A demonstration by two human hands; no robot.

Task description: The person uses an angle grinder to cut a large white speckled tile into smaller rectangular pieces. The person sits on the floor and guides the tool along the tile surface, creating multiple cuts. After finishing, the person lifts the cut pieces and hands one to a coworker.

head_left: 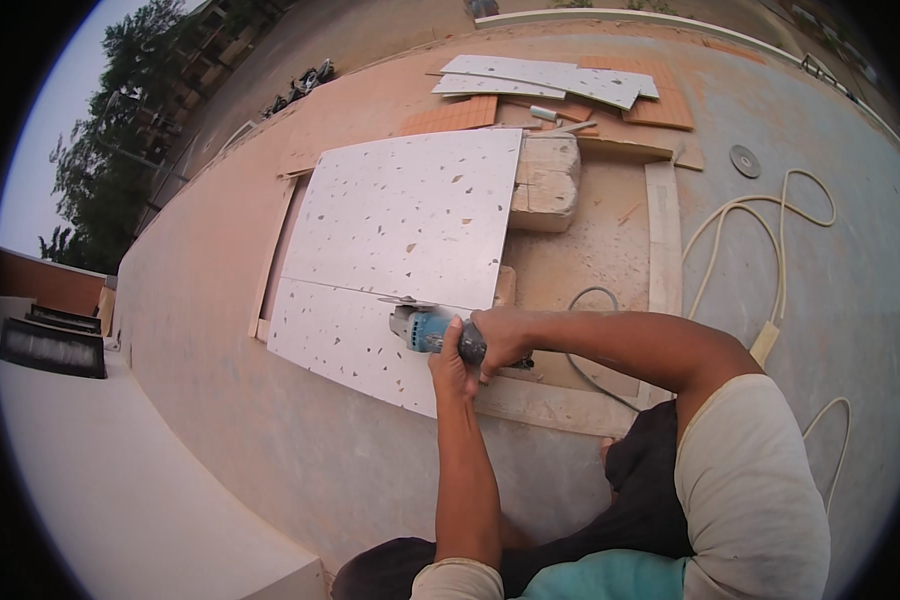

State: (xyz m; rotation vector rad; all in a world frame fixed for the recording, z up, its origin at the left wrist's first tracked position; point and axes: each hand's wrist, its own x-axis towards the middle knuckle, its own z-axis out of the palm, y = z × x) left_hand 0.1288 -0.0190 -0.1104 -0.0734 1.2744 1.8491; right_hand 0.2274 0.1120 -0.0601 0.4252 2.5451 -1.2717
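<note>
Both hands grip a blue angle grinder [429, 331], held low over a large white speckled tile [400, 215]. My left hand [453, 368] is closed around the tool's middle. Behind it, my right hand [500, 338] wraps the dark rear end of the body. The grinder's disc [407, 301] lies along a thin straight line running across the tile; whether its edge is in the tile I cannot tell. A pale haze beside the tool blurs part of the line. Under the tile's right side shows a wooden block [547, 180], inside a wooden frame [662, 235].
Strips of speckled tile [540, 75] and orange ribbed panels [665, 105] are piled beyond the frame. A loose round disc [745, 161] lies on the floor at right, near a looped cream cable [720, 225] with a socket [765, 343]. A low white wall [170, 480] borders the left.
</note>
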